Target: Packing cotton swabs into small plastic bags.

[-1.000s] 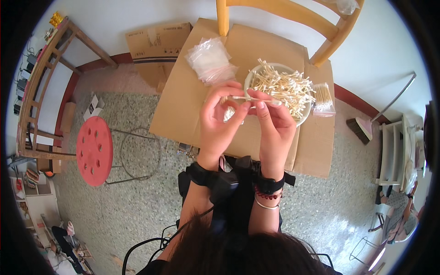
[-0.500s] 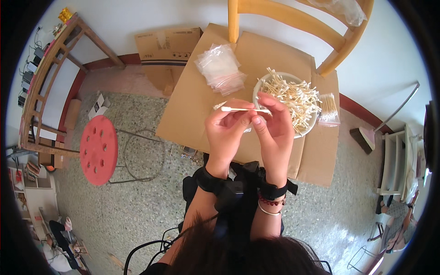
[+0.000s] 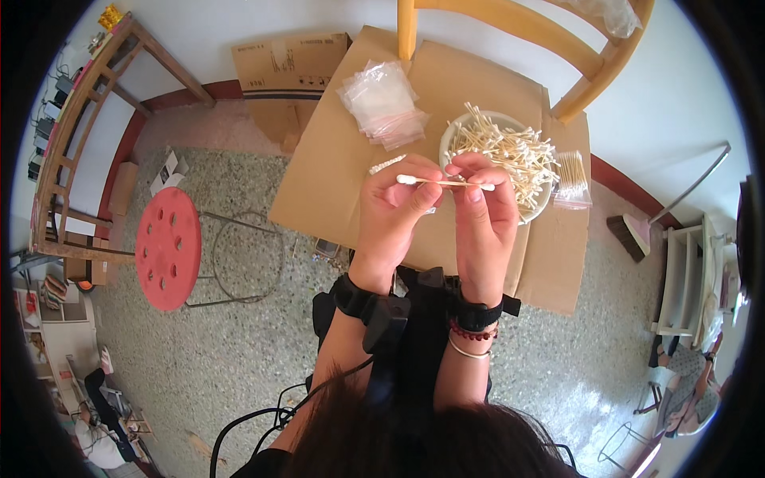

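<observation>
My left fingers [image 3: 419,204] and right fingers [image 3: 477,210] are both pinching one cotton swab [image 3: 452,183] — swab bowl [image 3: 448,137]'s just beyond, on the right. Clear bags [image 3: 382,103] far left.

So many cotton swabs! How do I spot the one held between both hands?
Find the big cardboard sheet, then the bowl heaped with loose swabs. At its lower left are the left hand and right hand. The held swab alone stretches sideways between them, outside the jumble.
</observation>
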Demonstrator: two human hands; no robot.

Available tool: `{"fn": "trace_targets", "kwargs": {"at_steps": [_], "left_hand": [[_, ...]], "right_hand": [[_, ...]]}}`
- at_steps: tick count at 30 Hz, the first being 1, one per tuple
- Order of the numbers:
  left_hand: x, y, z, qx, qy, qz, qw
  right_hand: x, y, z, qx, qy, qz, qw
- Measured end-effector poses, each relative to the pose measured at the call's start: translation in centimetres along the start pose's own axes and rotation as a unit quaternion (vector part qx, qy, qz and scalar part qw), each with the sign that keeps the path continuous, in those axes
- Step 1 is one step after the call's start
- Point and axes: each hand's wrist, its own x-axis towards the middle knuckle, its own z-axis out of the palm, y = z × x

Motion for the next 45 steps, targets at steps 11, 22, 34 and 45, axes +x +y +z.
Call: {"fn": "trace_targets", "kwargs": {"at_steps": [11, 22, 34, 45], "left_hand": [[0.5, 0.5, -1.0, 0.171, 0.063, -0.081, 0.980], [-1.4, -2.3, -7.5, 0.709, -0.083, -0.106, 0.692], [0.0, -0.6, -2.9, 0.571, 0.010, -0.102, 0.814], [-0.1, -0.7, -3.2, 0.529, 0.012, -0.103, 0.842]], "right_hand": [[0.1, -0.3, -0.6, -0.007, 0.081, -0.015, 0.997], [0.3, -1.0, -1.2, -0.007, 0.132, -0.019, 0.991], [0.5, -0.1, -1.6, -0.281, 0.128, 0.034, 0.950], [0.4, 0.2, -1.9, -0.431, 0.091, 0.070, 0.895]]}}
